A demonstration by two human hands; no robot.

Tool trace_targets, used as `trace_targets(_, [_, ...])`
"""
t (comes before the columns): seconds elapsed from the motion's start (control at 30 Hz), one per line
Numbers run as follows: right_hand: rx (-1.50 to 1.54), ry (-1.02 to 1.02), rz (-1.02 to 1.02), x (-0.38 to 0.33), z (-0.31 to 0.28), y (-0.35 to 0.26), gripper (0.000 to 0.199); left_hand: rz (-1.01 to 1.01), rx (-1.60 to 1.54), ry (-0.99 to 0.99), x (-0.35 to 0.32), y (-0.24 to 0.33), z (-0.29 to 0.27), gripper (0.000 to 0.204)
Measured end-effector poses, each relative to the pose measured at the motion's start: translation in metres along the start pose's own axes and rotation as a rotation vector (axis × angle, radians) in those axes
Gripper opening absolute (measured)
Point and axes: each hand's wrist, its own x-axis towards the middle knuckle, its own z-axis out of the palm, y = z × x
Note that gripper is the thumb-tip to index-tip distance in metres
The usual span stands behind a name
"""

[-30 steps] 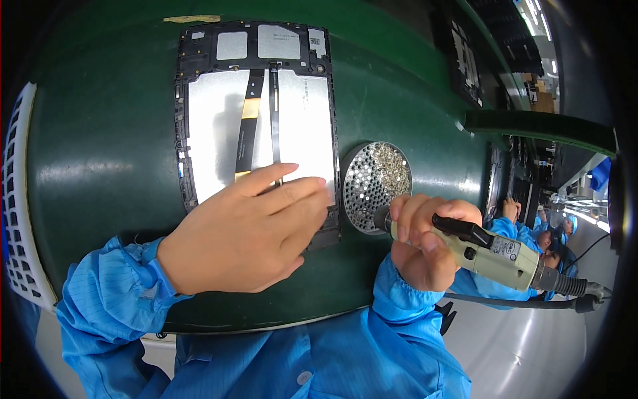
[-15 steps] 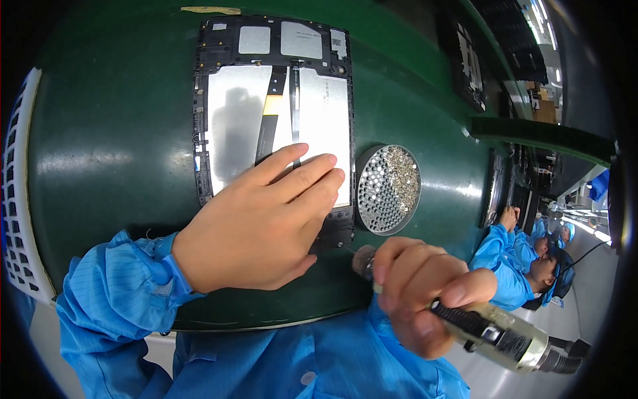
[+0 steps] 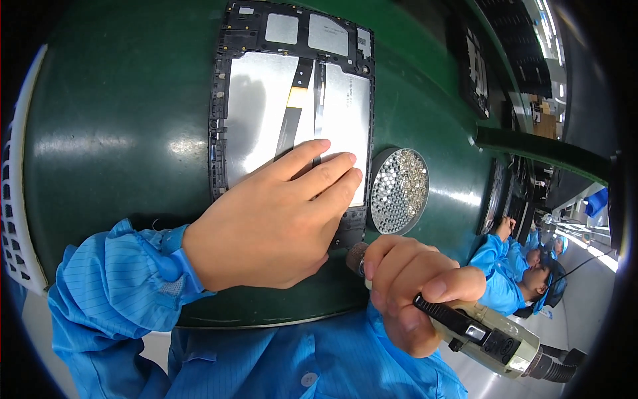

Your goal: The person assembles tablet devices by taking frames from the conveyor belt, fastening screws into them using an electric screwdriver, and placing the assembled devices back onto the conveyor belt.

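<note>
Head view, left to right. White slotted tray edge [image 3: 14,199] at far left, on the green table [image 3: 119,139]. Left hand [image 3: 266,223] in a blue sleeve [image 3: 113,292] lies flat, fingers pressed together, palm down on the lower part of an opened tablet [image 3: 292,106], pinning it to the table. Tablet sits centre of the table, back cover off, black frame, silver inner plates, thin dark ribbon cable [image 3: 292,113] running down the middle. Long axis runs away from the person; end with the small grey boards points to the far side, near end under the hand.

Likely light, thin and stiff but fragile: cable and exposed boards look easy to damage, so holding by the frame edges or pressing on the plain metal plate seems safest. Smooth table, may slide if not pinned.

Just right of the tablet, a round dish of small screws [image 3: 399,189], close beside the frame. Right hand [image 3: 412,292] wrapped tight around an electric screwdriver [image 3: 488,336], tip end near the tablet's lower right corner; tip itself hidden. Another person in blue [image 3: 512,276] farther right.
</note>
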Motion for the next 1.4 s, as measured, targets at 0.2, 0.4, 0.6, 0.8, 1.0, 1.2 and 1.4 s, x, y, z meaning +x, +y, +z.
trace_targets(0.2, [-0.014,-0.026,-0.001,0.001,0.0,0.001,0.032,0.006,0.03,0.038,-0.001,-0.001,0.004,0.048])
trace_targets(0.4, [0.089,-0.044,-0.063,0.002,-0.002,0.005,0.038,0.122,-0.171,0.035,-0.005,-0.008,-0.004,0.029])
trace_targets(0.6, [0.135,0.012,-0.103,-0.003,-0.003,0.01,0.034,0.169,-0.235,-0.018,-0.004,-0.011,-0.006,0.016])
trace_targets(0.8, [0.08,0.139,-0.104,-0.008,-0.033,-0.013,0.033,0.193,-0.186,0.002,-0.002,-0.007,-0.008,0.013])
trace_targets(1.0, [-0.134,0.249,-0.135,-0.011,-0.096,-0.009,0.039,0.2,-0.16,0.026,-0.002,-0.009,-0.001,0.008])
trace_targets(1.2, [-0.079,0.446,-0.158,-0.022,-0.117,0.007,0.036,0.192,-0.199,-0.019,-0.001,-0.004,-0.005,0.008])
trace_targets(1.4, [-0.066,0.505,-0.152,-0.027,-0.122,0.013,0.034,0.151,-0.177,-0.125,0.004,-0.001,-0.009,0.008])
